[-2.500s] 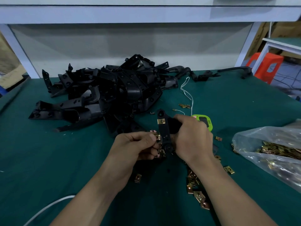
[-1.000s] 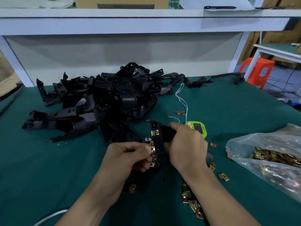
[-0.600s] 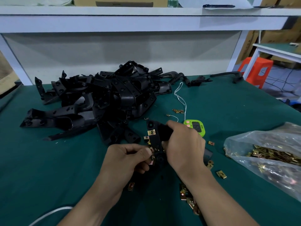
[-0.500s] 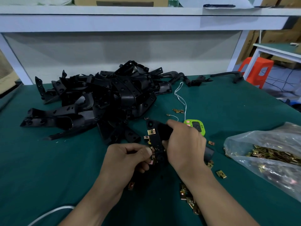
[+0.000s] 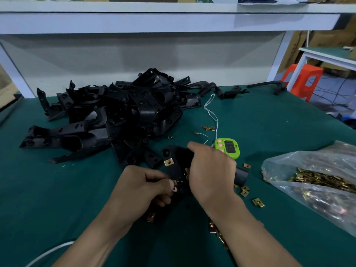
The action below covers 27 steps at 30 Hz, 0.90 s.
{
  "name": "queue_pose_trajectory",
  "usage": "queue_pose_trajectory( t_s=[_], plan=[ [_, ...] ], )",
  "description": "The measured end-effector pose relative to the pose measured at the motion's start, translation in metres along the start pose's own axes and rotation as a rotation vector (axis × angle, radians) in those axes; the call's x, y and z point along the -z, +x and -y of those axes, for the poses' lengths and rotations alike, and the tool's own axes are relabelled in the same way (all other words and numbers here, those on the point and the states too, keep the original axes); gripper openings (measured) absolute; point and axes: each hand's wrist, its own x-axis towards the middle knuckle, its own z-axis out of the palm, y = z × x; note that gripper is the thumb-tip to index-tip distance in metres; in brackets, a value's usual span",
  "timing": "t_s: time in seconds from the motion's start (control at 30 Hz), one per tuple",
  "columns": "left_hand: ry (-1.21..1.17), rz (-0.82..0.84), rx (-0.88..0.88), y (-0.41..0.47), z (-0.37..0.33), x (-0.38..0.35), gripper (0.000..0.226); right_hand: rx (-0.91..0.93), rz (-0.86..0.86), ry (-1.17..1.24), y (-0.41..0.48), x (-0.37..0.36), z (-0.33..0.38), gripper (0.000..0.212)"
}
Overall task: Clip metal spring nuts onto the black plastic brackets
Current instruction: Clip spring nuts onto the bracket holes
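My right hand (image 5: pixel 211 174) grips a black plastic bracket (image 5: pixel 176 166) held over the green table. One brass spring nut (image 5: pixel 169 162) sits clipped on the bracket's upper part. My left hand (image 5: pixel 140 187) pinches another spring nut (image 5: pixel 175 185) against the bracket's lower edge, thumb and fingers curled round it. Loose spring nuts (image 5: pixel 245 191) lie on the mat to the right of my right wrist, and one (image 5: pixel 151 217) lies under my left hand.
A big pile of black brackets (image 5: pixel 115 116) fills the table's back left. A clear plastic bag of spring nuts (image 5: pixel 316 180) lies at the right. A green timer (image 5: pixel 228 148) with a white cord sits behind my right hand. A white shelf runs overhead.
The view has tilted up a little. My hands keep the same hold; the left thumb has pressed the nut further onto the bracket's lower edge.
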Motion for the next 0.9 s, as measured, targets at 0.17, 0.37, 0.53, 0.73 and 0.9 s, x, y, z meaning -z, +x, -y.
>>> queue_pose_trajectory(
  t_s=[0.17, 0.37, 0.53, 0.73, 0.9],
  plan=[
    [-0.106, -0.053, -0.011, -0.002, 0.000, -0.008, 0.018, -0.034, -0.004, 0.020, 0.000, 0.000, -0.001, 0.027],
    [-0.167, -0.110, -0.022, -0.004, 0.001, -0.018, 0.022, -0.047, 0.007, 0.021, 0.000, 0.000, 0.001, 0.027],
    [-0.125, -0.156, -0.006, -0.005, 0.001, -0.022, 0.028, -0.049, 0.036, 0.058, -0.003, -0.006, 0.003, 0.025],
    [0.077, -0.252, -0.170, -0.006, -0.007, -0.026, 0.024, -0.117, 0.060, 0.112, 0.002, -0.010, -0.005, 0.019],
    [0.218, -0.338, -0.349, -0.013, -0.008, -0.036, 0.068, -0.119, 0.015, 0.051, 0.001, -0.009, -0.009, 0.025]
  ],
)
